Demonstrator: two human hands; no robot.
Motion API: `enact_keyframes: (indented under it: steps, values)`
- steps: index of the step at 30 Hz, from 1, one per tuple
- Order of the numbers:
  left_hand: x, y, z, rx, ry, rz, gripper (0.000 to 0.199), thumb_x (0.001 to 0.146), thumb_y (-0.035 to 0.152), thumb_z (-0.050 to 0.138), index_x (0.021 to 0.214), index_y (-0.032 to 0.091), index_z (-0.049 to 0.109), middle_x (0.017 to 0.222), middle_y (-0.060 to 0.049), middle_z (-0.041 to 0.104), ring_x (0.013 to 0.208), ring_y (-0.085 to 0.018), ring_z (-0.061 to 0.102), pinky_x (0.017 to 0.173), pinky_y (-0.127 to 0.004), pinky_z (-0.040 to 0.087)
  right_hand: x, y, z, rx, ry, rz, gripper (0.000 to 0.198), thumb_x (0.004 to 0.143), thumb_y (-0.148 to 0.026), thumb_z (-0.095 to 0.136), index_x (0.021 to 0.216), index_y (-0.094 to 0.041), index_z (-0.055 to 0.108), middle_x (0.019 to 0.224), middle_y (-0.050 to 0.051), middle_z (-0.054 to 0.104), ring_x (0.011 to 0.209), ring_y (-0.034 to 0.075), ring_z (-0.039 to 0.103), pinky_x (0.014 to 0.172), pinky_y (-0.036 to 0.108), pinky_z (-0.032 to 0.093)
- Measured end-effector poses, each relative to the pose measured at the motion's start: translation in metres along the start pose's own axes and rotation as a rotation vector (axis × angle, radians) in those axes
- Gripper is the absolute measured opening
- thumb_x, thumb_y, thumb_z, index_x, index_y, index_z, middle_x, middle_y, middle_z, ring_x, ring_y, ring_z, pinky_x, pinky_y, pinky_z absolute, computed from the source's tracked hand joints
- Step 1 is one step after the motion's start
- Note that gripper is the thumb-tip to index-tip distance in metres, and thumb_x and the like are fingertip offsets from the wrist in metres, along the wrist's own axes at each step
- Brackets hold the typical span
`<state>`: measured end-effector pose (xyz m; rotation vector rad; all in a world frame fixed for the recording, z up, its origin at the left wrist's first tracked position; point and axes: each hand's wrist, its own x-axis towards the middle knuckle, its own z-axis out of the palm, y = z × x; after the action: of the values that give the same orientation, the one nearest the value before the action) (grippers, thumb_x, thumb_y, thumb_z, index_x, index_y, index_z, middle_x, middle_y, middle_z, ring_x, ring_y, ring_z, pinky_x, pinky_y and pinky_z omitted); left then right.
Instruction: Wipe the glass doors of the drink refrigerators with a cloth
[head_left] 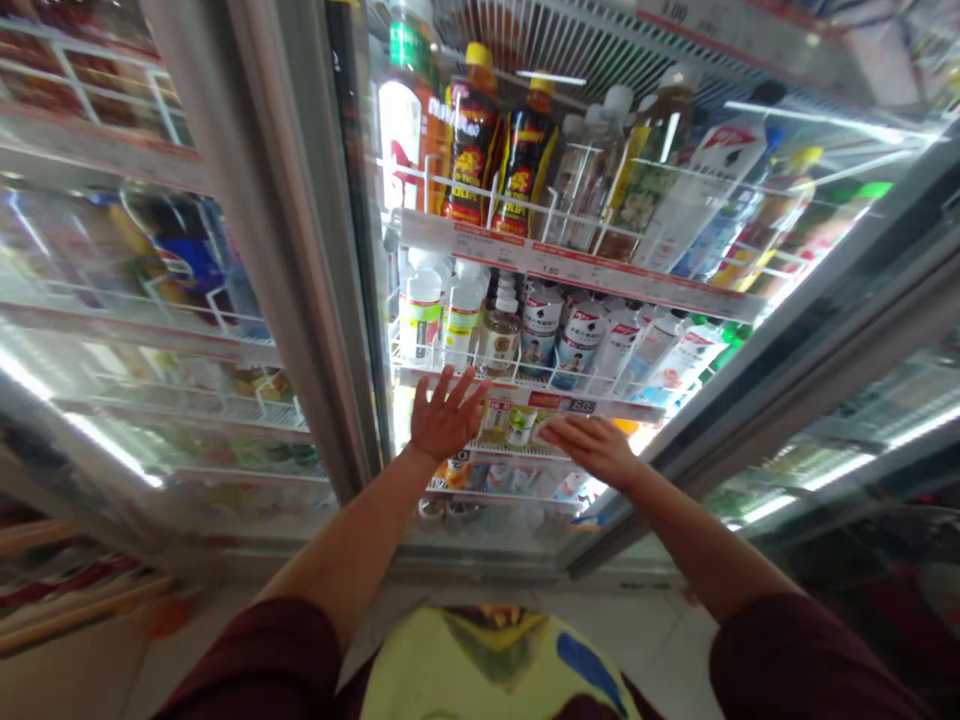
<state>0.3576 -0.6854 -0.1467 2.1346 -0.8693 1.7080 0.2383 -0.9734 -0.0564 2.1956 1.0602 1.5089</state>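
Observation:
Both my hands reach into an open drinks fridge, and nothing is in either of them. My left hand [448,415] has its fingers spread, just below the shelf with clear bottles with yellow-green labels [460,320] and a small brown-labelled bottle [500,335]. Level with it, my right hand [596,448] is stretched flat with fingers side by side, near a small green-and-white container [520,425] on the shelf beneath. Blue-and-white labelled bottles [579,340] stand above the right hand. I cannot tell whether either hand touches a shelf.
On the upper shelf stand dark bottles with yellow caps [469,140] behind a white wire rail. A price strip [570,265] runs along its edge. The fridge's left frame [292,230] and an open glass door [787,280] flank the opening. Pale floor tiles [652,640] lie below.

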Motion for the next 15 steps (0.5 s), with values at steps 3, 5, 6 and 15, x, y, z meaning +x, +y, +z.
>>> enact_keyframes:
  steps: [3, 5, 6, 15]
  values:
    - [-0.001, -0.001, 0.001, -0.004, -0.007, -0.009, 0.057, 0.096, 0.035, 0.053, 0.153, 0.036, 0.046, 0.156, -0.002, 0.049, 0.158, -0.021, 0.015, 0.132, -0.046, -0.001, -0.005, 0.069, -0.028, -0.097, 0.096, 0.155, 0.043, 0.101, -0.022, 0.054, 0.143, -0.028, 0.058, 0.129, 0.006, 0.067, 0.113, 0.02, 0.06, 0.1, 0.036, 0.048]
    - [-0.001, 0.0, 0.001, -0.016, 0.01, -0.011, 0.058, 0.096, 0.034, 0.053, 0.154, 0.035, 0.046, 0.156, -0.002, 0.05, 0.158, -0.021, 0.015, 0.132, -0.046, -0.001, -0.005, 0.107, -0.039, -0.235, 0.31, 0.453, 0.041, 0.103, -0.023, 0.048, 0.142, -0.021, 0.058, 0.128, 0.015, 0.063, 0.116, 0.027, 0.057, 0.102, 0.048, 0.046]
    - [-0.001, 0.0, 0.001, -0.023, 0.017, -0.013, 0.058, 0.096, 0.034, 0.053, 0.154, 0.035, 0.045, 0.155, -0.002, 0.05, 0.158, -0.021, 0.015, 0.132, -0.046, -0.001, -0.006, 0.113, -0.038, -0.289, 0.398, 0.58, 0.042, 0.103, -0.023, 0.045, 0.143, -0.019, 0.057, 0.127, 0.017, 0.061, 0.117, 0.03, 0.055, 0.102, 0.053, 0.045]
    - [0.0, 0.0, 0.0, -0.019, -0.004, -0.025, 0.054, 0.098, 0.034, 0.051, 0.152, 0.035, 0.049, 0.154, 0.0, 0.052, 0.159, -0.019, 0.012, 0.132, -0.045, -0.002, -0.069, -0.039, 0.006, 0.017, -0.021, 0.192, 0.042, 0.097, -0.019, 0.053, 0.127, -0.046, 0.067, 0.116, -0.006, 0.073, 0.095, 0.013, 0.065, 0.084, 0.024, 0.056]
